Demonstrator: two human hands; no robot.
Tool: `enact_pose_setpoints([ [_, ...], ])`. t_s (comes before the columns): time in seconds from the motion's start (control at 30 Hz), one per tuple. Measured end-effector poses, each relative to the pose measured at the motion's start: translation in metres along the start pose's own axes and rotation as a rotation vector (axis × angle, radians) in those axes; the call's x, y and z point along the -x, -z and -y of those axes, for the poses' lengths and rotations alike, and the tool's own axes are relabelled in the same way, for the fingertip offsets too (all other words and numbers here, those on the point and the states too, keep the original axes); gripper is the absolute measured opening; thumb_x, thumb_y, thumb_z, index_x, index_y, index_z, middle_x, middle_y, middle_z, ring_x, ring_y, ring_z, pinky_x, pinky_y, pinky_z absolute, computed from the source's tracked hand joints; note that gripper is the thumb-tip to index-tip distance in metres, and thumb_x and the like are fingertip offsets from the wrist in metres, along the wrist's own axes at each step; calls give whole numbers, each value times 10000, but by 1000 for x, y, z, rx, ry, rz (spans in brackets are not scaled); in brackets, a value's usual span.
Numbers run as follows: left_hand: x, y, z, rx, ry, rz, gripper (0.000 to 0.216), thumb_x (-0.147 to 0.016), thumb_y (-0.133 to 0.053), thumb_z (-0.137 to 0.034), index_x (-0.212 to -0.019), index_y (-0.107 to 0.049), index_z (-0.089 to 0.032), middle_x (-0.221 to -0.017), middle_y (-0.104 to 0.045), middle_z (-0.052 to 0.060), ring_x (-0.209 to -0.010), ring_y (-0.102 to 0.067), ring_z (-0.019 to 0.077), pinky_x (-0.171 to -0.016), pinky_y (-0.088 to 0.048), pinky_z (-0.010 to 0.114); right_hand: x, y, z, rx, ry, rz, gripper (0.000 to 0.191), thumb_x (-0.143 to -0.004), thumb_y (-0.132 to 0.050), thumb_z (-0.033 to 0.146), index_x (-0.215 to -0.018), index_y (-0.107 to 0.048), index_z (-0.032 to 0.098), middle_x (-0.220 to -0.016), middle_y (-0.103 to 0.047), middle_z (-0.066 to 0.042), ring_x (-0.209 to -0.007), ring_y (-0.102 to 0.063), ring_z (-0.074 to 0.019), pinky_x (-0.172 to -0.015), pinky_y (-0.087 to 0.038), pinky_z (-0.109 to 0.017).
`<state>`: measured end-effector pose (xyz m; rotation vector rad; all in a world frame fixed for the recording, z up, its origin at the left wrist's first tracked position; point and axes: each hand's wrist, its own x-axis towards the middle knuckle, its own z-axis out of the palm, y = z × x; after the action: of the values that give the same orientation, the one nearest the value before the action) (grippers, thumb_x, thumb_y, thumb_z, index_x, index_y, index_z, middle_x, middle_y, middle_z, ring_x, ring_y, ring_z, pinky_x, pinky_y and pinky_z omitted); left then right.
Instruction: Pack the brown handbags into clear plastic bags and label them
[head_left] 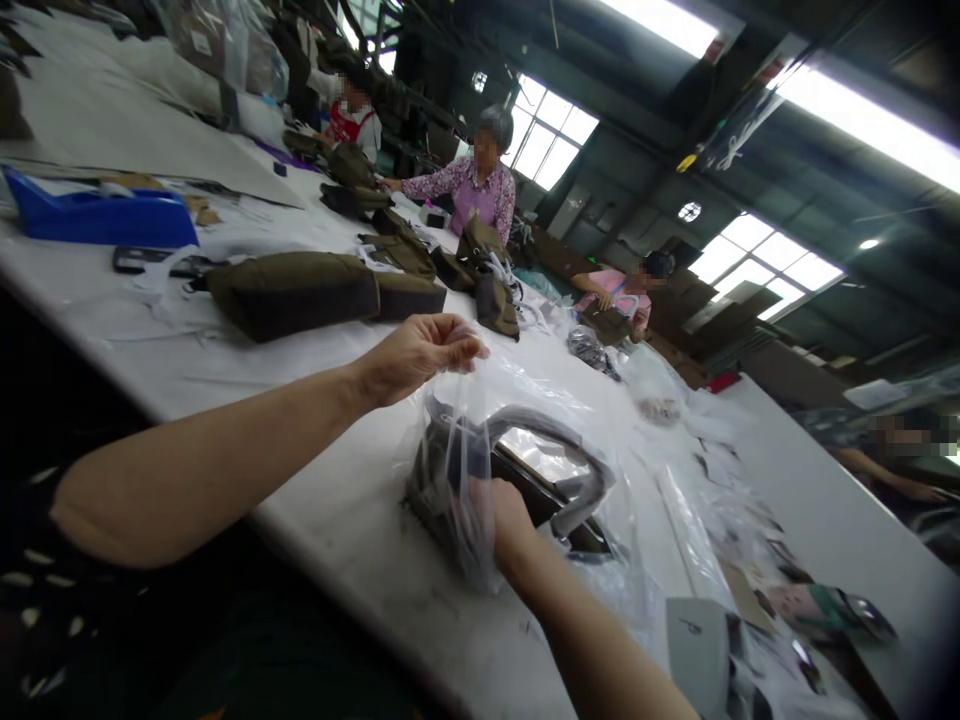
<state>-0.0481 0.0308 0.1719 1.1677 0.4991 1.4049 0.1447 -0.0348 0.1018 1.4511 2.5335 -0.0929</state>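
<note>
**Thin poly bag, dark strap bundle inside: grip notes**

Your left hand (420, 352) has its fingertips pinched together on the top edge of the clear plastic bag (480, 450), holding the mouth up. Your right hand (504, 520) is closed around the dark strap bundle (442, 480) through the film, low down, just in from the near edge of the white table (352, 520).

My read: the bag is flimsy, slick and crinkly, so it'll slide if you only pinch film. The bundle looks soft but with some heft, and the grey curved handle (577, 480) looks stiffer. Grab the contents, not the plastic.

Labels: no readable writing on the bag or the olive bags (300, 290) further up the table; too blurred.
</note>
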Motion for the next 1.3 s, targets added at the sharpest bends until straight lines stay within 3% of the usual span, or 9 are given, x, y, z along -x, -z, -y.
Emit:
enact_pose_setpoints([
  [0.17, -6, 3, -5, -38, 15, 46, 232, -718, -709, -334, -768, -633, -121, -831, -704, 34, -658, -596, 76, -669, -454, 189, 52, 47, -24, -113, 65, 36, 399, -936, -319, 381, -778, -642, 209, -684, -674, -53, -622, -635, -206, -542, -402, -277],
  [0.33, -19, 17, -5, -15, -21, 10, 199, -737, -704, -285, -753, -624, -104, -798, -713, 48, -692, -631, 112, -720, -489, 238, 158, 101, -135, -150, -123, -23, 283, -761, -573, 526, -872, -695, 296, -755, -706, -30, -587, -637, -206, -529, -468, -289],
  [0.53, -32, 20, 1, 21, -44, -81, 261, -662, -764, -306, -750, -648, -88, -733, -710, 69, -694, -649, 177, -704, -525, 312, 236, 80, -204, -131, -408, -679, 315, -603, -744, 510, -819, -700, 286, -738, -689, -26, -578, -623, -207, -581, -512, -336],
  [0.67, -34, 23, 3, -19, -7, -175, 329, -581, -809, -364, -718, -662, -103, -693, -706, 58, -664, -629, 171, -703, -521, 302, 218, 43, -183, -702, -446, -1258, 642, -595, -773, 499, -1153, -562, 261, -1023, -648, -66, -922, -619, -249, -876, -473, -432],
  [0.8, -32, 36, 5, -109, 50, -93, 578, -476, -820, -495, -926, -688, -156, -879, -721, 82, -858, -627, 236, -814, -498, 310, 181, 1, -171, -1312, -293, -1201, 986, -469, -746, 681, -1284, -450, 214, -1240, -539, -154, -1154, -493, -324, -992, -357, -535],
  [0.9, -31, 47, 11, -192, 158, -2, 634, -511, -779, -550, -1020, -680, -186, -1119, -657, 100, -1054, -554, 303, -927, -444, 370, 166, -21, -170, -1504, -302, -1144, 699, -584, -752, 581, -1151, -579, 210, -1212, -576, -146, -1110, -540, -314, -987, -375, -536],
  [1.03, -30, 56, 21, -187, 166, -28, 425, -646, -699, -537, -863, -728, -172, -1029, -694, 93, -1046, -559, 309, -997, -382, 433, 161, -29, -169, -1589, -358, -1328, 251, -740, -691, 411, -872, -683, 197, -969, -696, -95, -980, -626, -261, -953, -438, -503],
  [1.13, -40, 52, 27, -115, 109, -101, 339, -679, -697, -492, -799, -707, -175, -887, -727, 62, -914, -626, 246, -960, -429, 399, 149, -21, -174, -1705, -338, -1443, 199, -751, -680, 387, -809, -671, 196, -867, -714, -57, -877, -664, -228, -890, -499, -470],
  [1.3, -99, 20, 24, -74, 142, -209, 217, -897, -502, -283, -877, -579, -81, -695, -709, 33, -675, -665, 152, -775, -514, 363, 102, 35, -210, -2031, -507, -1334, 216, -836, -576, 243, -637, -571, 160, -623, -680, -28, -603, -661, -145, -653, -574, -303],
])
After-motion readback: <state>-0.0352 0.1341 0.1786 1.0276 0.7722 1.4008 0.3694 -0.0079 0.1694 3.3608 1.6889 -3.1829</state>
